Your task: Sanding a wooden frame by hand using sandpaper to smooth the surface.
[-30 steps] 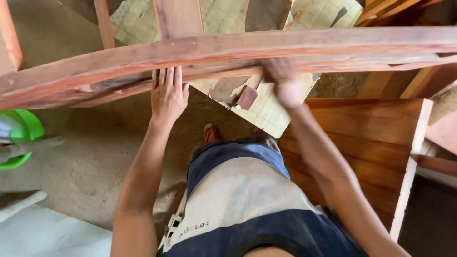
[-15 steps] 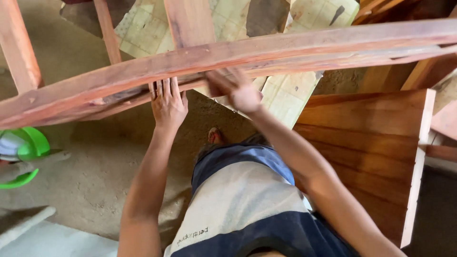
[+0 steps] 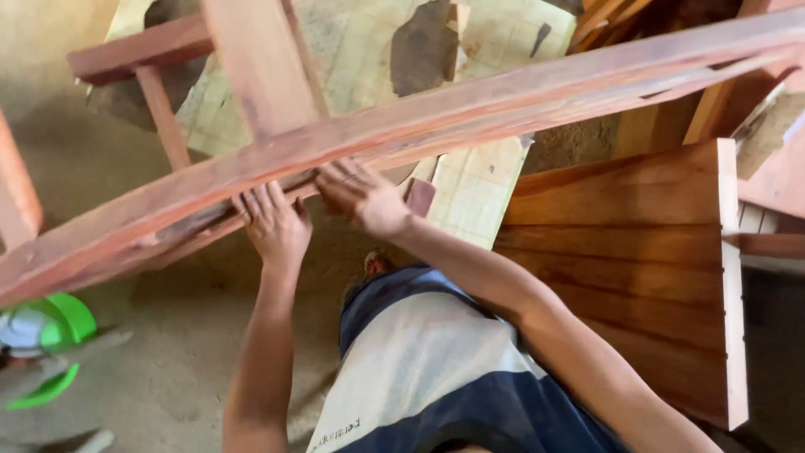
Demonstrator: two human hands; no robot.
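A long reddish wooden rail (image 3: pixel 470 105) of a frame runs across the view from lower left to upper right. My left hand (image 3: pixel 272 225) presses flat against its underside, fingers together and extended. My right hand (image 3: pixel 360 197) is right beside it, fingers laid on the rail's lower edge. Whether the right hand has something under its fingers is hidden. A small reddish block (image 3: pixel 419 196) shows just right of that hand.
A polished brown wooden panel (image 3: pixel 637 252) stands at the right. Pale gridded sheets (image 3: pixel 478 189) lie on the sandy floor (image 3: pixel 168 352) beyond the rail. A green round object (image 3: pixel 63 335) sits at the lower left. An upright post (image 3: pixel 260 63) joins the rail.
My right hand has slid left along the rail, from well right of the left hand to right beside it. The view has tilted, so the rail now slopes more steeply.
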